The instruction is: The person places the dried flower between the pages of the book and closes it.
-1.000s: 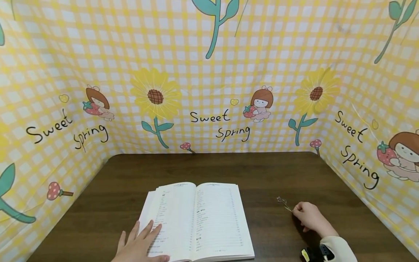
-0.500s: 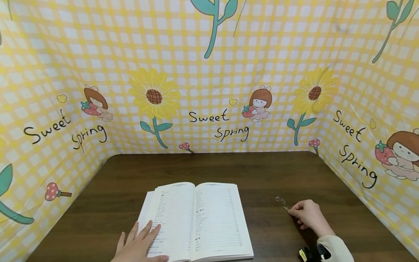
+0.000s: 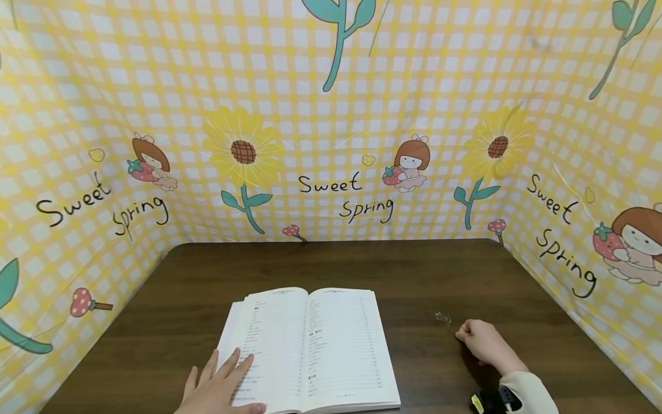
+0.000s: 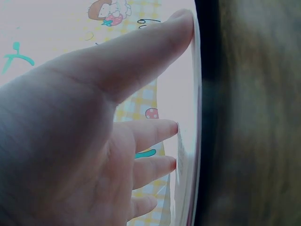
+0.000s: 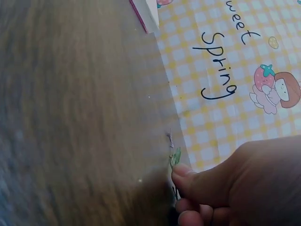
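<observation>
An open book (image 3: 341, 345) with printed pages lies at the front middle of the table. My left hand (image 3: 219, 385) rests on its left page, fingers spread and straight; in the left wrist view the thumb (image 4: 155, 42) and fingertips touch the paper. To the right of the book, my right hand (image 3: 486, 345) pinches the stem of a small sprig (image 3: 443, 319) between thumb and fingers. The sprig's pale purplish tip points away to the left, and in the right wrist view a green leaf (image 5: 176, 154) shows just beyond the thumb. The lower stem is mostly hidden by the fingers.
The dark wooden table (image 3: 331, 261) is enclosed at the back and sides by a yellow checked cloth (image 3: 331, 126) with printed flowers and lettering. A black device with a yellow mark (image 3: 481, 401) is at the right wrist, beside a cream sleeve (image 3: 530, 394).
My right hand shifts slightly and turns, its knuckles dipping lower than half a second ago, with the sprig still pinched. My left hand stays where it was on the page.
</observation>
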Motion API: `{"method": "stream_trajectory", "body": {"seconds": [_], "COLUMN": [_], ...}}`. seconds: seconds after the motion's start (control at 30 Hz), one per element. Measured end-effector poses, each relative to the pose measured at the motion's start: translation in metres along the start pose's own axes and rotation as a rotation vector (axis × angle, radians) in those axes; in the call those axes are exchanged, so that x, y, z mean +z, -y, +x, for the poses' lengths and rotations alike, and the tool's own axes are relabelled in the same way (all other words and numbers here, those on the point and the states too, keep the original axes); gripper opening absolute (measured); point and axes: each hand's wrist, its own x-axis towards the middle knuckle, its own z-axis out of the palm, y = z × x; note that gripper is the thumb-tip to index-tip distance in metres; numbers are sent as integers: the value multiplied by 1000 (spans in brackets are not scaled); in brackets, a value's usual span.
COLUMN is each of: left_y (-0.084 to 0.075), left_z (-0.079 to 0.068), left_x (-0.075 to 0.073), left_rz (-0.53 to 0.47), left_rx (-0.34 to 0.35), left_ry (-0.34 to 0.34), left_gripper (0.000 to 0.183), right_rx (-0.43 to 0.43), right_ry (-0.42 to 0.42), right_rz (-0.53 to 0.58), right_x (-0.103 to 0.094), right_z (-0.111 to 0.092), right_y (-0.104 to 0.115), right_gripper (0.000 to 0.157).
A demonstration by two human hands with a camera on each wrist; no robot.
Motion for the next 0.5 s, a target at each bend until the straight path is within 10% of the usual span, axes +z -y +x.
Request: {"method": "stream_trajectory", "body": {"seconds": [0.5], "left_y": [-7], "left_z": [-3], "left_x": [-6], "left_rz": [-3], "left_rx": [2], "left_ry": [19], "left_gripper": [100], "right_rx": [-51], "right_ry": [60], "right_rz": [331], "right_x": [-5], "right_z": [-2], "right_y": [-3], "right_gripper": [16]}}
